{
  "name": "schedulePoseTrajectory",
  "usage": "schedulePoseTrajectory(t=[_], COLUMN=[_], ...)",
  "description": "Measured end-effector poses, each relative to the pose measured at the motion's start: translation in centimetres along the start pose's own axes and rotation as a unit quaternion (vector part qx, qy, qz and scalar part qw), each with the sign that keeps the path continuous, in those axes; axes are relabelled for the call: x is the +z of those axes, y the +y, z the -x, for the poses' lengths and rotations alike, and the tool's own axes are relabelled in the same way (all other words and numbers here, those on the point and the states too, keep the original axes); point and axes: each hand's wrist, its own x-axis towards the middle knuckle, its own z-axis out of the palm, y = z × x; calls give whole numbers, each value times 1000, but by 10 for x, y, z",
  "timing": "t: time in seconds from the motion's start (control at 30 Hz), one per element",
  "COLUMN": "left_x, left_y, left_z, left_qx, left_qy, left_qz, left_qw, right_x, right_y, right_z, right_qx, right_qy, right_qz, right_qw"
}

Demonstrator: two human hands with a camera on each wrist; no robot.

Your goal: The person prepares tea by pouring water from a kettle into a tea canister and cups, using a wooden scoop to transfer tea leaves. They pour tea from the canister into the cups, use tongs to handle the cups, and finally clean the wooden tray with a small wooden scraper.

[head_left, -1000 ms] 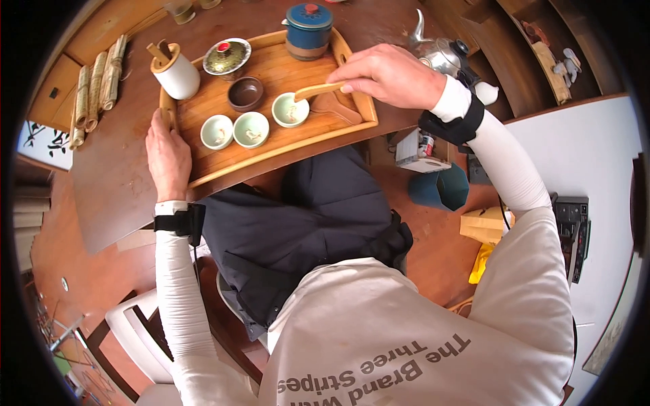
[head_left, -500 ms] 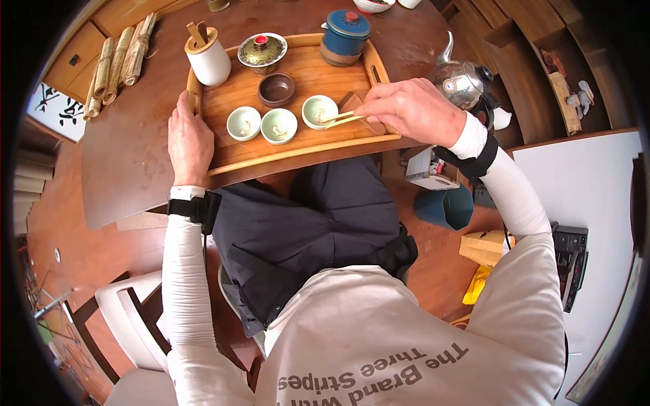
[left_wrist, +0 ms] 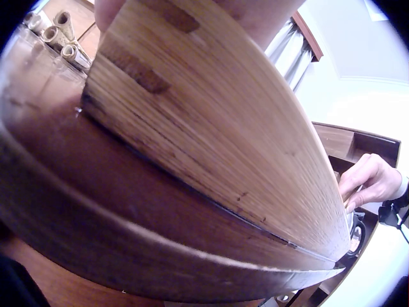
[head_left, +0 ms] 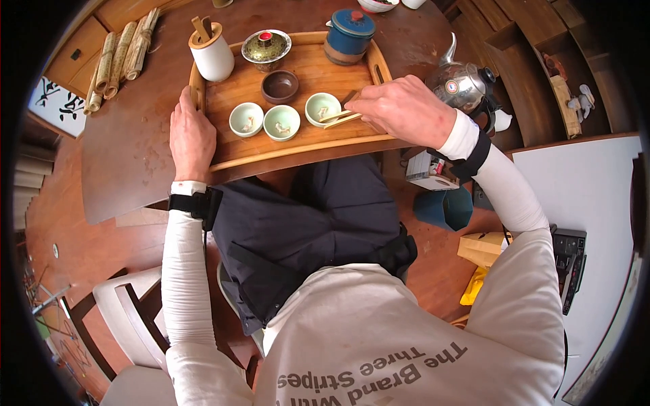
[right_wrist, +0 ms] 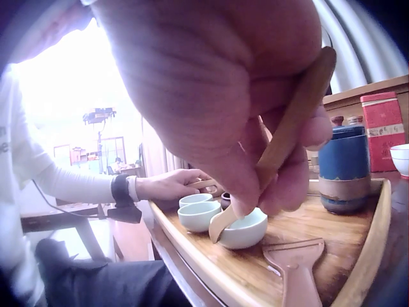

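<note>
A wooden tray (head_left: 305,143) holds three pale green cups. At its left end my left hand (head_left: 191,139) grips the handle side. My right hand (head_left: 406,111) pinches light wooden tongs (head_left: 344,120), their tips at the rim of the rightmost cup (head_left: 322,109). In the right wrist view, one broad tong tip (right_wrist: 220,225) lies outside that cup (right_wrist: 245,231); fingers hide much of the other. The other two cups (head_left: 246,120) (head_left: 282,123) stand side by side, each with a small design inside. A brown flat piece (right_wrist: 295,262) lies right of the cups.
On the tray are a brown bowl (head_left: 279,86), lidded patterned bowl (head_left: 267,49), and blue pot (head_left: 349,39). A white utensil holder (head_left: 214,61) stands at the back left, rolled bamboo (head_left: 122,57) farther left, a metal kettle (head_left: 462,84) at right.
The head view has shifted. My right hand and the tongs have moved from above the rightmost cup toward its near right side. My left hand stays at the tray's left end.
</note>
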Motion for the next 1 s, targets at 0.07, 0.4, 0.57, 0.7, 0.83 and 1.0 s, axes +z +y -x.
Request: schedulePoseTrajectory(t=[0.07,0.4,0.57,0.7,0.83,1.0], left_x=[-3,-2,-1,-2,0,0], left_y=[4,3,4,5,1,1], left_z=[0,-1,-1,-1,-2,2], left_qx=[-7,-4,-17,-24,-1,-22], left_qy=[-4,-4,-7,-9,3,1], left_qz=[-3,-12,-13,-15,-15,6], left_qw=[1000,1000,1000,1000,1000,1000], right_x=[-2,-7,-8,5,30,49], right_y=[-2,-4,5,25,21,5], right_z=[-1,-1,-2,-9,-29,-40], right_qx=[7,41,94,79,182,259], right_qy=[-22,-48,-39,56,30,36], right_qz=[16,23,-60,-210,-533,-662], right_qw=[1000,998,993,973,826,702])
